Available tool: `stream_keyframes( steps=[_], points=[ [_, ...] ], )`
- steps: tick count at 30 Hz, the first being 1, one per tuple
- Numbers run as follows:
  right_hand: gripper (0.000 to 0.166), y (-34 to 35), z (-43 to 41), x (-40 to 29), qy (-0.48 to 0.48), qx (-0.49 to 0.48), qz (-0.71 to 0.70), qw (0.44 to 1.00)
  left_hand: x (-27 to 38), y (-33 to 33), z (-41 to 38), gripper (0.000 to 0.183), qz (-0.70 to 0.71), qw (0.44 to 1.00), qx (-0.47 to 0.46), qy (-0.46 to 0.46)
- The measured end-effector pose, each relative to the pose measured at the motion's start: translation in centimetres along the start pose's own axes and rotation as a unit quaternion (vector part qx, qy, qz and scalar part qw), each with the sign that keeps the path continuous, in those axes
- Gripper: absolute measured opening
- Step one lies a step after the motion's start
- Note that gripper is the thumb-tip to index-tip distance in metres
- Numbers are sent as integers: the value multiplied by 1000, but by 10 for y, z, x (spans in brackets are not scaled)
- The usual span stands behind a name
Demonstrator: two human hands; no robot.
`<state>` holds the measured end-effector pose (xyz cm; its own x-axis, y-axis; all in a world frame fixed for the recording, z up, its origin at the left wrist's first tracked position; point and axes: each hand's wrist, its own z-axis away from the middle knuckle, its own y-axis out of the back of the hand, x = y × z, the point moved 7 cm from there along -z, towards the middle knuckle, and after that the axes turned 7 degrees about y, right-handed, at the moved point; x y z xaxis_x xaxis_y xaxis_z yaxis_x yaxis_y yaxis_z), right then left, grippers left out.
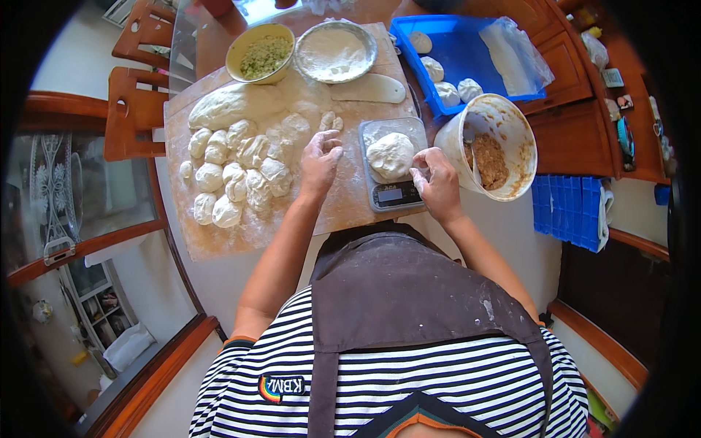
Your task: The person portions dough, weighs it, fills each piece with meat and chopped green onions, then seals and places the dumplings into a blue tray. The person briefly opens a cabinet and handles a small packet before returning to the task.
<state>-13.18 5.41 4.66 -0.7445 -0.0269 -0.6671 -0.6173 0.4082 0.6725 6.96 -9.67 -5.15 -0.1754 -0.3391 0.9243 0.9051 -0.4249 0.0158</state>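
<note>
A large lump of dough (390, 155) sits on a digital kitchen scale (395, 200) at the right front of a floured wooden board (342, 211). My right hand (436, 183) is at the lump's right edge, thumb and fingers close together; whether they pinch a bit of dough is hidden. Over the board, left of the scale, my left hand (320, 164) has its fingers curled and apart, with nothing seen in it. Just beyond its fingertips lie small dough scraps (331, 121). Several dough pieces (235, 183) are grouped at the left, in front of a long dough log (230, 104).
Behind the log stand a yellow bowl of chopped green filling (266, 57) and a bowl of flour (335, 52). A pale flat scraper (372, 89) lies nearby. Right of the scale, a tilted white tub (523, 145) holds brown filling. A blue tray (460, 27) carries several filled buns.
</note>
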Motion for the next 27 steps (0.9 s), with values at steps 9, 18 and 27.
stream_keyframes(
  steps=[9,18,27],
  points=[
    [23,-1,6,45,-40,-35,-5,999,26,-28,12,34,-15,1000,-24,2],
    [44,-15,2,46,-47,-106,101,988,48,-40,17,26,-46,996,-12,-74],
    [31,-28,-1,50,-36,-79,73,994,67,-79,33,37,-254,946,-45,-196]
  ],
)
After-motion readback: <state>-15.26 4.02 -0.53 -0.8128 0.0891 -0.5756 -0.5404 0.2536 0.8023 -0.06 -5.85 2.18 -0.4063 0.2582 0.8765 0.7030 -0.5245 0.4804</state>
